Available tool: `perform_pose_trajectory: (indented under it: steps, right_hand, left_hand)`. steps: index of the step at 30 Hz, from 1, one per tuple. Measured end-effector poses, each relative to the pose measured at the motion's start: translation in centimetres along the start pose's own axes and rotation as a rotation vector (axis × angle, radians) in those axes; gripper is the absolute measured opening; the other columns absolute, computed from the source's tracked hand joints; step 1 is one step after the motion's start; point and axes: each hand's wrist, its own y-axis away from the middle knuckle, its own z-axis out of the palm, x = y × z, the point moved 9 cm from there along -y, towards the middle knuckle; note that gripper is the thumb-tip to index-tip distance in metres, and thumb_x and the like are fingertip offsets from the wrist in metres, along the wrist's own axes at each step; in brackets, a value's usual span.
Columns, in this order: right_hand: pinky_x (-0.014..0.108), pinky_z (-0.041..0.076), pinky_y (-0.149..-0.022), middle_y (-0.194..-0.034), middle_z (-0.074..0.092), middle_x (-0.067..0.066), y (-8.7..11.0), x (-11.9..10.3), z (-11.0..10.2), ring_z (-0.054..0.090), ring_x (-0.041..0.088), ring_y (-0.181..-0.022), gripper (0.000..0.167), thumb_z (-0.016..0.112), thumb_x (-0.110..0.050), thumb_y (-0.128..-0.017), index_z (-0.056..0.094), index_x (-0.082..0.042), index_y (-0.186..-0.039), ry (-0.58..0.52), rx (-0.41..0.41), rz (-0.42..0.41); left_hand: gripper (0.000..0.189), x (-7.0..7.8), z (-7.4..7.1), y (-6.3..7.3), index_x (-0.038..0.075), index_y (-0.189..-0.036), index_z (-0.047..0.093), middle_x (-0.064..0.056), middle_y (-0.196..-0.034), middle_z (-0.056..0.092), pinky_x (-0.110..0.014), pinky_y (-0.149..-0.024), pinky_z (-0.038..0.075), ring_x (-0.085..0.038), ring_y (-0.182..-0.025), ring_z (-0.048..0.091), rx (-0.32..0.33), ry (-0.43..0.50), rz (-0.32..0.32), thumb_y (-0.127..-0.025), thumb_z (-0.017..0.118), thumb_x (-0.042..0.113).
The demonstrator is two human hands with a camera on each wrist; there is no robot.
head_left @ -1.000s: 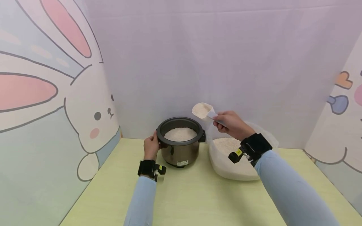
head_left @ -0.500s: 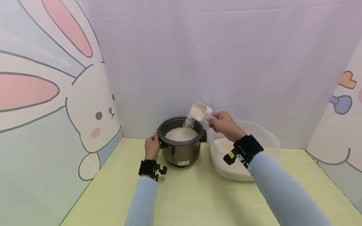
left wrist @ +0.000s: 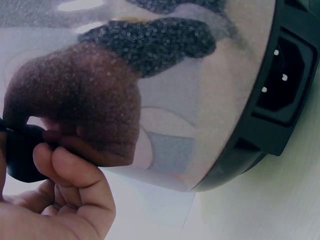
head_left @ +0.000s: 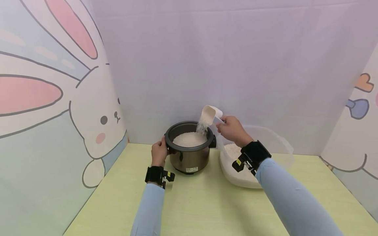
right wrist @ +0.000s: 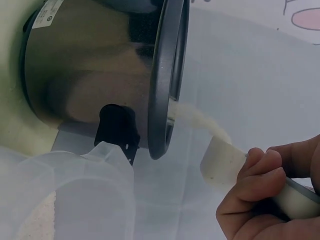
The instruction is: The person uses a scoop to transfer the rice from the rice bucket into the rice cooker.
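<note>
A dark metallic rice cooker, lidless, stands at the back of the table with white rice in it. My left hand grips the cooker's black side handle, thumb and curled fingers around it in the left wrist view. Above the cooker's right rim, my right hand holds a white measuring scoop by its handle. The scoop is tipped left, and a stream of rice falls from its mouth into the pot. Inside the scoop some rice still shows.
Right of the cooker is a translucent plastic bin with more rice, partly under my right forearm. A second black handle juts from the cooker toward the bin. A purple-grey curtain hangs close behind; rabbit-printed panels flank the yellow-green table.
The scoop, level and full of rice one second ago, has tilted over the pot, and rice now pours out. My right hand moved slightly left; my left hand keeps its grip on the handle.
</note>
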Motion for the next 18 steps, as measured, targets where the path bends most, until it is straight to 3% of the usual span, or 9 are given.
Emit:
perform_pose_trajectory:
  steps: [7,12,18]
  right_hand:
    - [0.031,0.034,-0.057,-0.084,0.059,0.011,-0.11,-0.37,0.06,0.039,0.015,-0.06,0.022,0.049,-0.012,-0.107,0.064,0.004,-0.111,0.07,0.034,-0.036]
    - [0.032,0.038,-0.059,-0.087,0.061,0.013,-0.15,-0.27,0.29,0.046,0.019,-0.064,0.028,0.048,-0.013,-0.107,0.063,0.006,-0.121,0.092,0.049,-0.048]
    - [0.031,0.037,-0.054,-0.076,0.054,0.008,-0.13,-0.23,0.95,0.043,0.017,-0.058,0.027,0.049,-0.013,-0.106,0.063,0.006,-0.12,0.092,0.038,-0.062]
  left_hand:
    - [0.049,0.05,-0.03,0.11,0.005,-0.081,0.06,-0.005,-0.074,0.053,-0.032,-0.065,0.056,-0.014,-0.063,0.061,-0.006,-0.005,-0.002,-0.108,0.05,0.044]
    - [0.048,0.02,-0.05,0.03,0.007,-0.079,0.058,-0.005,-0.074,0.052,-0.036,-0.067,0.057,-0.015,-0.063,0.061,-0.003,-0.01,0.002,-0.108,0.05,0.043]
    - [0.048,0.0,-0.02,0.19,0.006,-0.078,0.059,-0.005,-0.074,0.053,-0.037,-0.067,0.058,-0.015,-0.062,0.061,0.0,-0.001,0.004,-0.108,0.051,0.043]
